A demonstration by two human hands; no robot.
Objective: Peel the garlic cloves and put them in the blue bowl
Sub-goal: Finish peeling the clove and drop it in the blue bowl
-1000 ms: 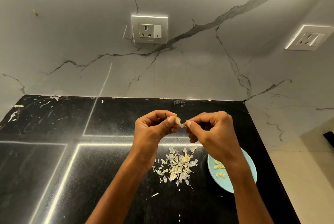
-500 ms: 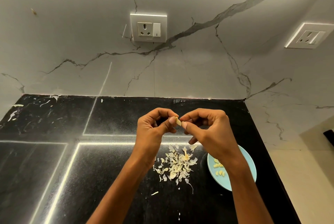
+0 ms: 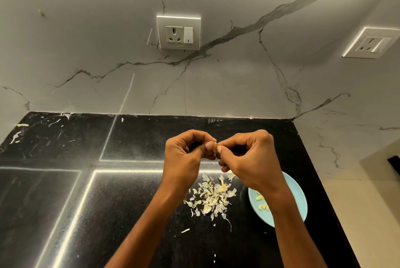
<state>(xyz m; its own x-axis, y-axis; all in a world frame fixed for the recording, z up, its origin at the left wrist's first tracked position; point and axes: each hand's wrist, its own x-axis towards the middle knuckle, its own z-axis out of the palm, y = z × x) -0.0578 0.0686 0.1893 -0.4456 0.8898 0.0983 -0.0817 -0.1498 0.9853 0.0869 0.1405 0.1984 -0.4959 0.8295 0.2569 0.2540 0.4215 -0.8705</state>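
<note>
A: What has hold of it?

B: The left hand (image 3: 184, 159) and the right hand (image 3: 249, 159) both pinch one small pale garlic clove (image 3: 215, 146) between thumb and curled fingers, fingertips meeting above the glossy black stone countertop (image 3: 129, 202).

A: How many of everything?

B: Two hands, one clove in the pinch, one round light-blue bowl (image 3: 296, 200) to the right on the counter. In it lie several pale yellow peeled cloves (image 3: 263, 202); I make out five or six, but the right wrist covers part of the bowl, so the count is unsure. One loose heap of papery white garlic skins (image 3: 213, 196) lies on the counter between the forearms, just beside the bowl, with a few stray flakes around it. Two white wall sockets (image 3: 178, 32) sit on the grey-veined marble wall, the second at the right edge.

A: Anything hard to see?

B: The held clove is mostly hidden by the thumbs. Only a pale cream sliver shows, and I cannot tell how much skin is on it.
</note>
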